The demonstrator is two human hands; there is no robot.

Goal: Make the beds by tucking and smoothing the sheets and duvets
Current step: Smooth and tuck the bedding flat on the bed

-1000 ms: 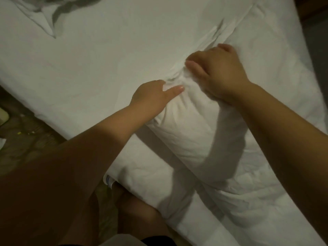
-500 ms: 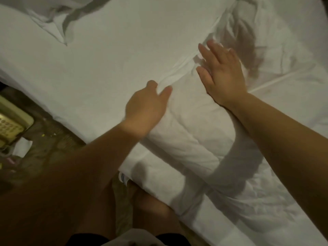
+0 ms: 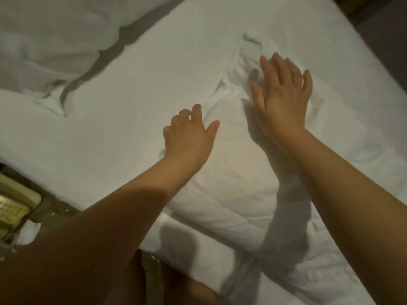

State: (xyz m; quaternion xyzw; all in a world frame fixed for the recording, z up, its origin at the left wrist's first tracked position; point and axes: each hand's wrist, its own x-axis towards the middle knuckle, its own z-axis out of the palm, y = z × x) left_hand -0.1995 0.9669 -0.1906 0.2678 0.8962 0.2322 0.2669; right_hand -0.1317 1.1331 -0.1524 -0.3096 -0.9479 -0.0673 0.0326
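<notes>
Both hands have travelled farther across the bed since half a second ago. Our right hand (image 3: pixel 284 100), which gripped the bunched edge a second back, now lies flat on the duvet (image 3: pixel 231 183) with fingers spread wide. Our left hand (image 3: pixel 189 133) rests just left of it, fingers loosely bent, thumb out, holding nothing that we can see. Duvet lies folded along the near-right part of the bed, on top of the sheet (image 3: pixel 132 89); its far edge is puckered into a ridge by the hands.

Risk, as we judge it: pushing on could pile that ridge higher, or drag the sheet beneath into fresh creases.

Count: two hands, one duvet, one sheet, one crumpled heap of bedding (image 3: pixel 44 47) far left, one telephone (image 3: pixel 15 205) near left.
</notes>
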